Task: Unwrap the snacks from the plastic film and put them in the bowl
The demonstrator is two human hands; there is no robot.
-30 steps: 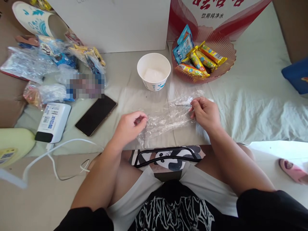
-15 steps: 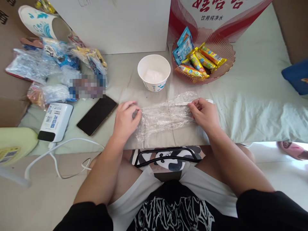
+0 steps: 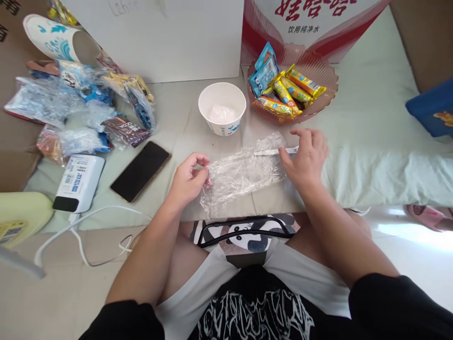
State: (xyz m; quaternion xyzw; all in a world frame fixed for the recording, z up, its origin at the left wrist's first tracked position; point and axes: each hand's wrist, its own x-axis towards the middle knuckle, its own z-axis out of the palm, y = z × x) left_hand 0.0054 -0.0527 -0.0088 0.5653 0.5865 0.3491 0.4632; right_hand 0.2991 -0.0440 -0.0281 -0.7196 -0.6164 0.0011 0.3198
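Note:
A crumpled clear plastic bag [image 3: 242, 172] lies on the pale cloth in front of me. My left hand [image 3: 189, 179] pinches its left end between thumb and fingers. My right hand [image 3: 306, 158] rests at the bag's right end with the fingers spread, its thumb by a thin white strip [image 3: 272, 152] along the bag's top edge. A white paper bowl [image 3: 222, 107] with something white inside stands just beyond the bag. A pink ribbed dish [image 3: 320, 101] holding yellow and blue snack packets sits to the bowl's right.
A black phone [image 3: 140, 170] and a white power bank [image 3: 78, 182] with a cable lie at the left. Several plastic-wrapped snacks [image 3: 74, 111] are heaped at far left. A white box [image 3: 159, 38] and a red-and-white carton [image 3: 311, 23] stand behind. A blue object [image 3: 430, 108] sits at right.
My right hand has let go of the bag's right end and its fingers have spread. My left hand has lifted slightly, still pinching the left end.

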